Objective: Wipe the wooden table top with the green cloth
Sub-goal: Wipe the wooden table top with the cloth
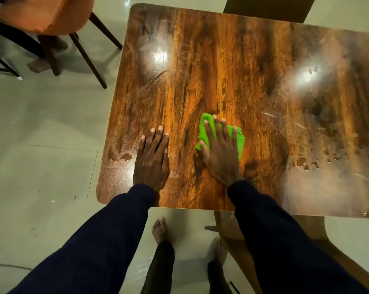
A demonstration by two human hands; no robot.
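Observation:
The glossy wooden table top (232,71) fills the middle and right of the head view. A folded green cloth (237,137) lies near its front edge. My right hand (220,152) presses flat on the cloth, fingers spread over it. My left hand (152,158) rests flat on bare wood to the left of the cloth, fingers together, holding nothing. Wet smears and water drops (310,165) show on the right part of the table, and a damp patch (124,158) sits by the front left corner.
An orange chair (49,15) with dark wooden legs stands on the pale tiled floor at the top left. A dark chair back (266,8) is behind the far table edge. Another wooden chair (319,234) stands under the front right edge. My bare feet (160,230) are on the floor below.

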